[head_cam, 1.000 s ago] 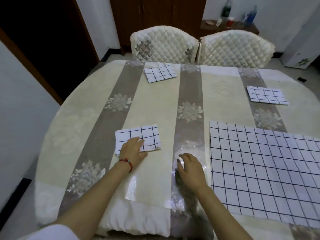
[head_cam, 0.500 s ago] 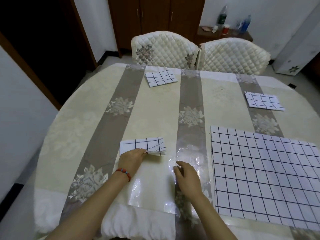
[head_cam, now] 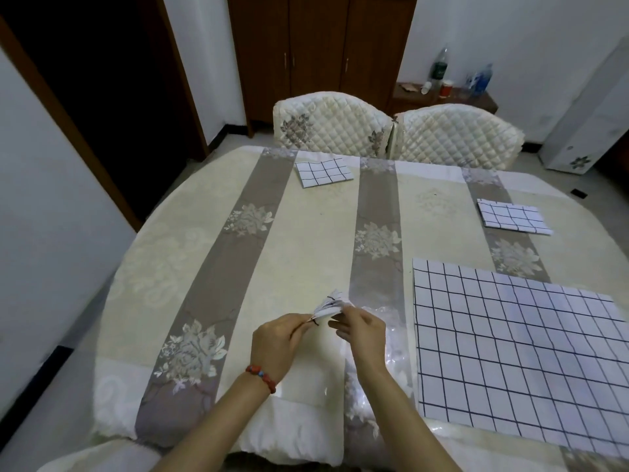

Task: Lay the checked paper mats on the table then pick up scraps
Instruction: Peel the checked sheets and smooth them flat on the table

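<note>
A small folded checked paper mat is lifted off the table, held between both hands above the near middle. My left hand pinches its near edge and my right hand grips its right side. A large checked mat lies spread flat at the near right. Two more small folded checked mats lie flat: one at the far middle, one at the far right.
The round table has a cream and grey striped cloth under clear plastic. Two quilted white chairs stand at the far side. Behind them are a wooden cabinet and a low shelf with bottles. A dark doorway opens at the left.
My left hand picked the small folded mat up from the table and brought it toward the middle. My right hand left the tabletop and took hold of the mat's other side.
</note>
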### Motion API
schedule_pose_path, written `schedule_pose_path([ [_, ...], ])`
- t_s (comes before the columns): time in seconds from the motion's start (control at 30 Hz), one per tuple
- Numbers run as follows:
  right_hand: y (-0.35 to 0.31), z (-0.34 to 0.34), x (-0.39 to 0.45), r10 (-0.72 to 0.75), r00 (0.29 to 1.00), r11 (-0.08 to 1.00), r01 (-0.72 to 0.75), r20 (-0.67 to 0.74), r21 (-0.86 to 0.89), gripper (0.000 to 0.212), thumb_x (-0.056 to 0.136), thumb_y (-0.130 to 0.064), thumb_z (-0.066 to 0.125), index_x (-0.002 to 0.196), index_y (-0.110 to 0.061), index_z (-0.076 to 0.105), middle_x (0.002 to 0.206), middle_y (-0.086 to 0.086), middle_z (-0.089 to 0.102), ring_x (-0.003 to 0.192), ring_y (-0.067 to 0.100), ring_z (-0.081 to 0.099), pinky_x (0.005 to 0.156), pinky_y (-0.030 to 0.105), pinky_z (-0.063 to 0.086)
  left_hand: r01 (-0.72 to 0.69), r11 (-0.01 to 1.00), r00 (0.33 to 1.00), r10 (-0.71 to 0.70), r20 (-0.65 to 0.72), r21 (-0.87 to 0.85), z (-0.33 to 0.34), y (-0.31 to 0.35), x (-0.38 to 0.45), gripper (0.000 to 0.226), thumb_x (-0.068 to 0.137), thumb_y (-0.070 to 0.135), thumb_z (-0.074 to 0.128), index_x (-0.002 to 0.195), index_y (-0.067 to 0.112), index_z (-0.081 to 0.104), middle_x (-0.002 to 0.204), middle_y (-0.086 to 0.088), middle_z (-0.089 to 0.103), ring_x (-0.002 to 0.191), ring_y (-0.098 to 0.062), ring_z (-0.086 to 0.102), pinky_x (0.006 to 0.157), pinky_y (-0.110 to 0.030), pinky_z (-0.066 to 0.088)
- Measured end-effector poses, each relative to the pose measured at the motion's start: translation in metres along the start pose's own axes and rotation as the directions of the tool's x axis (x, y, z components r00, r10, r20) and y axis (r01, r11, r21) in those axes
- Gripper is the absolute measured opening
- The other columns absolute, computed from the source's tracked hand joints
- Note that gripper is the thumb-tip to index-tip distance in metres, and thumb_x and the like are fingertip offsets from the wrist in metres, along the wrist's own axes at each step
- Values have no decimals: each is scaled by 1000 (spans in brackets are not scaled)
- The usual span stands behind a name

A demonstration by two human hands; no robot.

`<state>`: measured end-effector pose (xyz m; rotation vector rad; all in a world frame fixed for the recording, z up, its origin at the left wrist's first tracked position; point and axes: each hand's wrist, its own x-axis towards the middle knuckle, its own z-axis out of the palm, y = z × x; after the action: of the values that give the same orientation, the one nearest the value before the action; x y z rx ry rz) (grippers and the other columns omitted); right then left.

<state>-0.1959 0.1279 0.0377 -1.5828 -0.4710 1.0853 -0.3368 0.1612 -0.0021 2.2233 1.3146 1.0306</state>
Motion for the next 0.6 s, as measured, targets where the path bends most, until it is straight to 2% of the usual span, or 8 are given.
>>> schedule_pose_path([
  [0.1,-3,-4,-7,-53,999,998,53,5,-32,36,84,-8,57,50,-19,67,59,5,67,68,20,69,73,34,54,126,987,992,-128,-9,-95,-5,11,-7,35,80,39,48,86,18,74,83,2,76,76,-8,65,63,-22,48],
  [0.2,-5,-8,-12,-113,993,987,115,20,-114,38,84,-10,58,49,-23,65,49,-5,64,64,20,64,75,38,56,247,948,969,-247,25,-200,-10,20,-11,39,79,47,48,90,20,74,77,13,74,69,2,62,57,-12,44],
  [0.3,-9,-12,-17,-144,989,978,146,19,-147,30,83,-12,61,54,-20,65,54,-3,62,61,17,60,75,38,54,335,904,942,-329,69,-265,-13,27,-14,18,83,28,62,90,17,74,62,32,64,59,8,57,52,-5,38],
  [0.37,-13,-15,-22,-194,980,968,198,43,-155,24,82,-15,64,57,-18,64,57,-1,61,60,15,57,68,28,51,381,873,924,-361,122,-304,-15,34,-14,14,83,22,63,93,18,72,66,28,66,69,9,60,58,-5,42],
  [0.43,-17,-18,-25,-236,968,951,247,81,-184,22,79,-17,68,57,-18,63,54,-6,59,56,8,54,56,14,44,425,834,905,-386,180,-353,-19,45,-12,19,82,25,64,100,21,69,82,22,68,81,10,62,66,-5,47],
  [0.53,-21,-20,-28,-258,953,941,285,157,-185,18,75,-16,72,59,-17,65,52,-9,61,56,2,56,58,13,45,448,803,894,-397,207,-394,-22,59,-5,23,83,27,64,106,23,65,93,14,68,89,3,63,70,-2,47],
  [0.6,-24,-23,-29,-259,944,938,296,204,-179,16,74,-17,74,61,-15,66,52,-10,63,58,2,57,61,15,47,442,786,896,-403,185,-432,-24,64,1,15,84,22,63,97,23,69,88,13,70,83,0,65,71,-6,48],
])
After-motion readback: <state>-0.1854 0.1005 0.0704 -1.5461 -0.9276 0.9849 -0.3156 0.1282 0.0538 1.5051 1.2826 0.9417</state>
